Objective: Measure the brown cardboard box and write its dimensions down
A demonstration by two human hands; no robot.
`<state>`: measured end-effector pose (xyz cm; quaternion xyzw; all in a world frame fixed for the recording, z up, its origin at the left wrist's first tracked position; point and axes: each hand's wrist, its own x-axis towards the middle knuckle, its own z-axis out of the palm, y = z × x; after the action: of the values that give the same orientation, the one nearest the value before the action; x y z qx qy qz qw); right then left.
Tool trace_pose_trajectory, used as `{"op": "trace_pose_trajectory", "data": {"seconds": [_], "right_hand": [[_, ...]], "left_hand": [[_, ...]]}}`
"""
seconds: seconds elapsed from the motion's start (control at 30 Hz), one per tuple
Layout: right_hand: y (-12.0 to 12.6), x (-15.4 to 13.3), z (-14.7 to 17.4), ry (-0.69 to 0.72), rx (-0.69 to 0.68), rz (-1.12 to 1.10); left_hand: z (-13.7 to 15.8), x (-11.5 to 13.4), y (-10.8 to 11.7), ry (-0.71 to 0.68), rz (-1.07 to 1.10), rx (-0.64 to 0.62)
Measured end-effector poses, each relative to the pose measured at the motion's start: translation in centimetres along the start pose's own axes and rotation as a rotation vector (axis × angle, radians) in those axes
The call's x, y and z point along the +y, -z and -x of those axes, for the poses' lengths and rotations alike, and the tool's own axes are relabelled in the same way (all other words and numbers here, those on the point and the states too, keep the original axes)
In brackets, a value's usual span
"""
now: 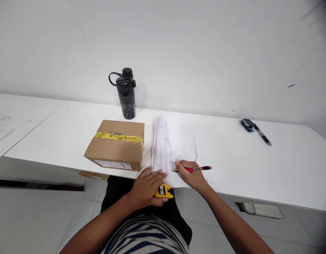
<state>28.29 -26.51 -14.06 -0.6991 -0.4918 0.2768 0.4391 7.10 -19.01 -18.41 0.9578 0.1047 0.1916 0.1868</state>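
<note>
Pinching a red pen [204,168] between thumb and fingers, a person's right grip [192,175] bends over a pile of paper [163,144] at the near edge of a white tabletop [226,165]. The left grip [144,190] is closed around a yellow tape measure [163,191] at that same edge, thumb below it, with fingers spread over the paper's lower corner. Whether the pen's tip touches the sheet cannot be told.

Two containers stand by. One cardboard box [120,150], left of the paper, is sealed, its contents hidden; behind it rises one upright dark bottle [127,98], lidded, with a carrying loop. What the bottle holds cannot be made out.

Yellow packing tape [118,137] with red characters crosses the box top, partly over dark print, and a white label [114,164] with a barcode sits on its near side. The bottle's pale lettering and the paper's dense bluish print are too small to read.

Well to the right lie one small dark gadget [247,124] and one dark pen [263,134] with a silvery band, end to end, making two pens in all.
</note>
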Motion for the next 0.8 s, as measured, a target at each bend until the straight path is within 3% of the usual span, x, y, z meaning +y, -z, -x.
{"op": "trace_pose_trajectory", "data": {"seconds": [0.27, 0.8], "right_hand": [[-0.11, 0.17, 0.11, -0.003, 0.046, 0.010], [-0.02, 0.73, 0.11, -0.038, 0.088, 0.067]], "left_hand": [[-0.02, 0.11, 0.06, -0.005, 0.016, 0.037], [-0.03, 0.03, -0.05, 0.018, 0.004, -0.021]]}}
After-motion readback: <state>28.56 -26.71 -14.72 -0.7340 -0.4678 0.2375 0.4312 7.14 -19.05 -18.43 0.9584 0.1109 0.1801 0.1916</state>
